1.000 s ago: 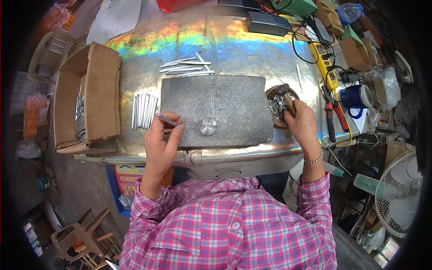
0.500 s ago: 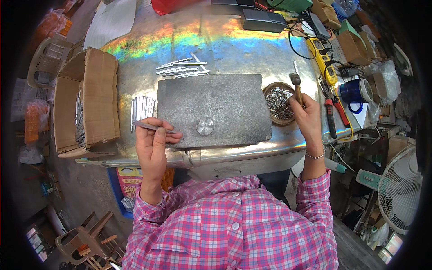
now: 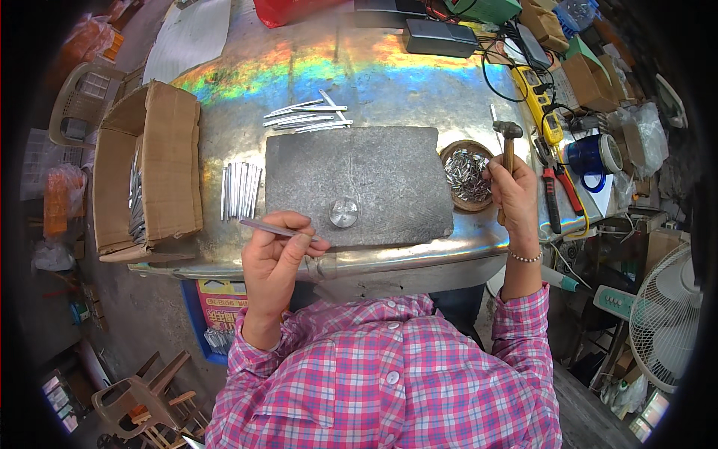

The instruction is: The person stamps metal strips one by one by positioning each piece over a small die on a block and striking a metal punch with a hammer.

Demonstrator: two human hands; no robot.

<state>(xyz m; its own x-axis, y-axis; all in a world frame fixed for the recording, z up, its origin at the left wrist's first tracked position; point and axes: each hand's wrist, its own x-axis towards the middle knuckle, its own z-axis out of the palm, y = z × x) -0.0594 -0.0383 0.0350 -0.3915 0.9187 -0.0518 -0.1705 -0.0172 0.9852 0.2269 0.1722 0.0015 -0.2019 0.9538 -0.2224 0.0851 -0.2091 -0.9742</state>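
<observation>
My left hand pinches a flat metal strip between thumb and fingers, just off the near left corner of a grey slab. A round shiny metal disc rests on the slab near its front edge. My right hand is closed around the wooden handle of a hammer, its head up. That hand's thumb and fingertips come together at the right rim of a round bowl of small metal pins; whether a pin is between them is too small to tell.
Metal strips lie in a row left of the slab, and loose ones lie behind it. An open cardboard box stands at the left. Right of the bowl are red-handled pliers, a yellow power strip and a blue mug.
My left hand has moved right and nearer to me with the strip. The hammer has swung more upright, its head shifting right, while my right hand's fingertips stay by the bowl.
</observation>
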